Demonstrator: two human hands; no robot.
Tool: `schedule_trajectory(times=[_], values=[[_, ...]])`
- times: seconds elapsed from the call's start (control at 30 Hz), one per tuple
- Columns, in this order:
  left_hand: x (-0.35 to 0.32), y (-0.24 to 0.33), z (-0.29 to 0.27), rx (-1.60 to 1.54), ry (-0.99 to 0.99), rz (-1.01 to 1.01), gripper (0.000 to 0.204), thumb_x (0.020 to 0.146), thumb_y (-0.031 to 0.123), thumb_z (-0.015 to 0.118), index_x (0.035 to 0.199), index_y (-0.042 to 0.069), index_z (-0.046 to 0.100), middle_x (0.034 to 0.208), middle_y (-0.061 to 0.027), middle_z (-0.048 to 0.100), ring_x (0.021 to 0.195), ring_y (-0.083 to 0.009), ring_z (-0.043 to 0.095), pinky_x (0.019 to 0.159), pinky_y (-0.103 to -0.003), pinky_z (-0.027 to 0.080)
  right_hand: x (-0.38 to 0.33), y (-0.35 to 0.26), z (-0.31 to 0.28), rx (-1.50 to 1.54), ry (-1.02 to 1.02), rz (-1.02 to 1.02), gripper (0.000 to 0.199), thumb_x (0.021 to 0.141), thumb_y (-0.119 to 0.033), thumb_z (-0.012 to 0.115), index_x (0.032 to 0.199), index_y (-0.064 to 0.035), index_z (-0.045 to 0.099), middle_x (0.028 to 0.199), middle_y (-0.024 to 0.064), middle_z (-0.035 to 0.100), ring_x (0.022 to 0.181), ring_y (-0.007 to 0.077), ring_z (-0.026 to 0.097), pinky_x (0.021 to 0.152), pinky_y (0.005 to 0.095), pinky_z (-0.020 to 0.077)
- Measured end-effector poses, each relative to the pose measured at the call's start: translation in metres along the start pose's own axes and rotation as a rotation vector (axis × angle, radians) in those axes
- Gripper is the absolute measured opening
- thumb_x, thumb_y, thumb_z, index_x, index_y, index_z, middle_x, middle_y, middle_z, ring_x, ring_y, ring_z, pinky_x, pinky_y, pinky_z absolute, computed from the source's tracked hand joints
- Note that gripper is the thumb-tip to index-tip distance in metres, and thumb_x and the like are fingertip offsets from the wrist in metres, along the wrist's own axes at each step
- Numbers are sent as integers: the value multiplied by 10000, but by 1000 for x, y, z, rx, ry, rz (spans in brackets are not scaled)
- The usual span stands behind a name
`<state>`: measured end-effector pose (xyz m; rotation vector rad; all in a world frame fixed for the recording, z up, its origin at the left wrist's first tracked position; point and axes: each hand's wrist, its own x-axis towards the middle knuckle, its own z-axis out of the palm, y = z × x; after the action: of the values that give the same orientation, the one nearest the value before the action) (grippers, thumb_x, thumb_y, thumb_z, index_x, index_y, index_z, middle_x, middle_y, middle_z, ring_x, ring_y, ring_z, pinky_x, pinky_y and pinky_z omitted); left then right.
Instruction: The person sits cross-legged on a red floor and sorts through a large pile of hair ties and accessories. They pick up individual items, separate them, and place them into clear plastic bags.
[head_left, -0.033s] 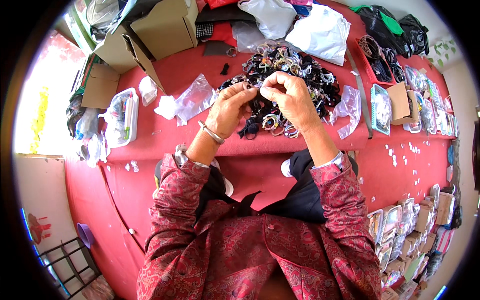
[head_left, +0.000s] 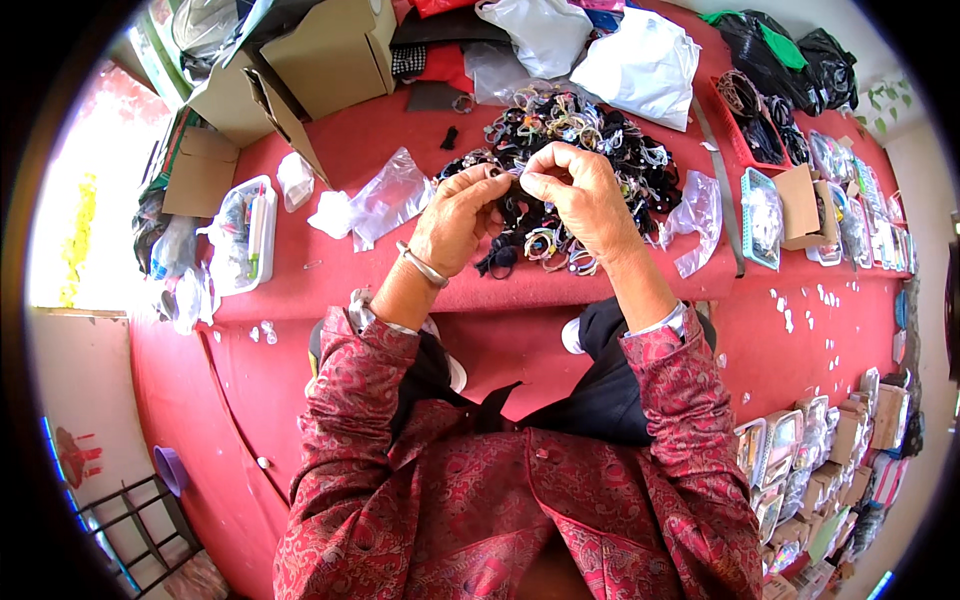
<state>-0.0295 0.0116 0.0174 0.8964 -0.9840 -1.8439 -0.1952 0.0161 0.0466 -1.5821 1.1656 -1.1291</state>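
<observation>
My left hand [head_left: 455, 222] and my right hand [head_left: 588, 200] are raised over the front of a heap of hair ties [head_left: 640, 160], fingertips nearly meeting. Both are closed in a pinch. Between them shows a small dark thing [head_left: 515, 181], too small and too covered by the fingers to name. The heap is mostly black, mixed with white, beige and coloured bands, some with small trinkets. A dark fluffy piece [head_left: 497, 262] lies at its near edge, below the fingers. One small black piece [head_left: 450, 138] sits apart at the heap's left.
Clear plastic bags [head_left: 392, 200] flank the heap on the red-covered ledge [head_left: 350, 285]. White bags [head_left: 640, 65] and cardboard boxes [head_left: 330, 60] stand behind. A white tray [head_left: 262, 235] is at left; a red basket [head_left: 745, 125] and a blue basket [head_left: 762, 220] are at right. Packed boxes [head_left: 785, 440] fill the lower right.
A small dark round spot at my left fingertips shows less now, as the left thumb and finger have shifted slightly. The arms and surroundings look the same.
</observation>
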Motion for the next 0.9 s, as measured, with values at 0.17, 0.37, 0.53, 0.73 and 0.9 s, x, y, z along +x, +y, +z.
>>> schedule_trajectory(times=[0.17, 0.37, 0.53, 0.73, 0.9], values=[[0, 1, 2, -181, -55, -60, 135, 885, 147, 492, 887, 42, 577, 734, 7, 561, 555, -62, 495, 507, -190, 446, 0, 2, -2, 51, 9, 36, 90, 741, -80, 611, 732, 8, 596, 643, 4, 576, 599, 54, 499, 561, 216, 421], [0, -2, -4, -238, -53, -74, 173, 897, 141, 466, 945, 11, 570, 806, -24, 566, 625, -87, 516, 549, -207, 460, 2, 3, -3, 199, 18, 175, 60, 747, -69, 610, 741, -11, 599, 683, -14, 577, 628, 50, 493, 593, 202, 413], [-6, 5, -2, -290, -103, -127, 195, 888, 112, 477, 1015, -25, 534, 860, -47, 564, 736, -118, 565, 682, -235, 511, 5, 12, -6, 278, 22, 243, 53, 794, -105, 603, 793, -56, 585, 655, -25, 530, 523, 43, 479, 466, 175, 391], [-11, 7, -1, -248, -138, -99, 217, 877, 54, 486, 1082, -13, 506, 864, -65, 591, 768, -131, 608, 696, -227, 518, 7, 17, -8, 398, -5, 299, 29, 770, -93, 608, 777, -65, 601, 703, -29, 569, 624, 49, 483, 581, 198, 383], [-14, 8, -1, -225, -122, -82, 196, 872, 62, 510, 1062, 24, 535, 801, -37, 599, 724, -106, 615, 622, -189, 509, 7, 17, -7, 399, -32, 289, 26, 775, -89, 609, 784, -66, 601, 700, -32, 566, 618, 48, 478, 578, 194, 383]])
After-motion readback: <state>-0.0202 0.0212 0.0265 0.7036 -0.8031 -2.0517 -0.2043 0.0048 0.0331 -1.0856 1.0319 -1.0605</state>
